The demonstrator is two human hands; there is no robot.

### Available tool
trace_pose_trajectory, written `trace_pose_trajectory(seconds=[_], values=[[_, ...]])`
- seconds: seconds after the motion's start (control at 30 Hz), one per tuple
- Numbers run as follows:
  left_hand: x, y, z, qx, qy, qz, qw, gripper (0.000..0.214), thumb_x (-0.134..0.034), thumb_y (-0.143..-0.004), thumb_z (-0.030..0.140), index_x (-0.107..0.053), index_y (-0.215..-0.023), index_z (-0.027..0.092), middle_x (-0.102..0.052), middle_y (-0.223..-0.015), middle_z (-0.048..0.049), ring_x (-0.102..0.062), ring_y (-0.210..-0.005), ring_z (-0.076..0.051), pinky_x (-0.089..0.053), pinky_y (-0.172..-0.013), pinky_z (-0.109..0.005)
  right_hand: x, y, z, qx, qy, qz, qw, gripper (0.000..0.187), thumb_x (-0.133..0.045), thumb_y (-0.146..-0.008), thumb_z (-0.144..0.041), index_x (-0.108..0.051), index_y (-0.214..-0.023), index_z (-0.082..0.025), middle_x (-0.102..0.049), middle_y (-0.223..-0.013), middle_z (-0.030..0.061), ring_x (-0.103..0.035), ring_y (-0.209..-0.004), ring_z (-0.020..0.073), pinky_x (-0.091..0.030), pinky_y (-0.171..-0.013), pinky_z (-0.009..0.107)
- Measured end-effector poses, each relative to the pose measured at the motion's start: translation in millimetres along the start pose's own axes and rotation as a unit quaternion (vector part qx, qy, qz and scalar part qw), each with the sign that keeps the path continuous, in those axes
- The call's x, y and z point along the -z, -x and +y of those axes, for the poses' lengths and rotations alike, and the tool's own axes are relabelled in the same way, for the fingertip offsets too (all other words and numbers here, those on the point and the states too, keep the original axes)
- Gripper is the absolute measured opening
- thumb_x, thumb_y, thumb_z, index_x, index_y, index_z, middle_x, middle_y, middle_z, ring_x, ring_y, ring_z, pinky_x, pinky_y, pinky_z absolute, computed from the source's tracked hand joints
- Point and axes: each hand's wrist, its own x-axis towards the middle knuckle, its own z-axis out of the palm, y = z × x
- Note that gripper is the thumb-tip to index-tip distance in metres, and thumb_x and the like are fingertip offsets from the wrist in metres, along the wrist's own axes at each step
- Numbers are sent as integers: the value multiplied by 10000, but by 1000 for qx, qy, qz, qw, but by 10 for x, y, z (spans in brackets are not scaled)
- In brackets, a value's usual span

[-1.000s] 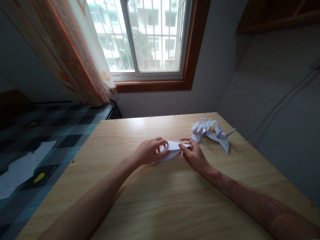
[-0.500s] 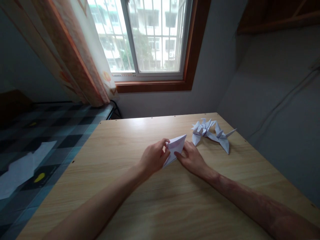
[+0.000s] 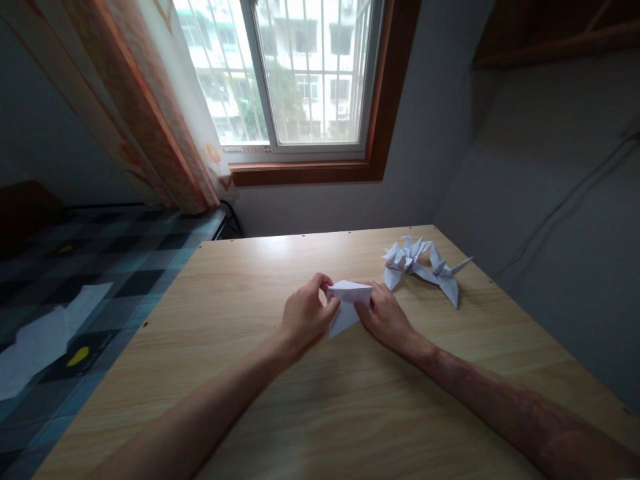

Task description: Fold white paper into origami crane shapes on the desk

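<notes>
Between my two hands is a folded sheet of white paper (image 3: 346,316), held just above or on the wooden table (image 3: 240,293); the contact cannot be made out. My left hand (image 3: 309,308) pinches its left edge with thumb and fingers. On the other side my right hand (image 3: 384,312) grips the right edge, thumb in front and the other fingers behind. A flap along the paper's top lies folded, with a pointed corner at the right. Several white paper cranes (image 3: 411,260) sit bunched beyond my right hand.
A bed with a checked cover (image 3: 145,287) stands left of the table, with loose white sheets (image 3: 50,333) on it. Behind the table are a wall and a barred window (image 3: 315,80). A curtain (image 3: 135,113) hangs at the left, a cable (image 3: 565,200) on the right wall.
The paper's upper part has folded down and its top edge now runs nearly level. My left fingers have shifted slightly up along the edge; the cranes have stayed put.
</notes>
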Motion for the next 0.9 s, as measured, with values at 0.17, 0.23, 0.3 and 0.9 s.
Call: trace_pose_trajectory(seconds=[0.17,0.23,0.3,0.9], values=[[10,8,17,6,-91,-18,996,258,-680,-959,369,-652,-1196,272,-805,-999,-29,-724,-770,-243,-365,-663,-310,-31,26,10,27,3,-9,1000,409,-651,-960,-236,-721,-1361,-198,-713,-1352,157,-620,-1272,361,-519,-1114,527],[27,-3,23,15,-116,-38,992,264,-668,-969,359,-654,-1218,272,-813,-1015,-47,-742,-816,-266,-357,-662,-314,-39,30,6,56,12,-18,998,536,-590,-986,-195,-628,-1520,-210,-646,-1516,160,-573,-1399,353,-470,-1205,546],[53,-18,33,26,-138,-54,989,278,-668,-968,358,-664,-1232,272,-819,-1002,-59,-753,-845,-281,-357,-659,-315,-40,30,-7,75,35,-36,996,611,-527,-1012,-166,-530,-1622,-200,-566,-1627,163,-508,-1500,339,-414,-1271,556],[82,-191,-179,25,-47,-2,999,158,-730,-871,296,-797,-1012,271,-840,-980,-30,-754,-832,-236,-424,-672,-287,-16,37,-86,106,48,-91,989,662,-432,-1030,-124,-401,-1691,-145,-566,-1623,176,-503,-1503,315,-399,-1282,552]])
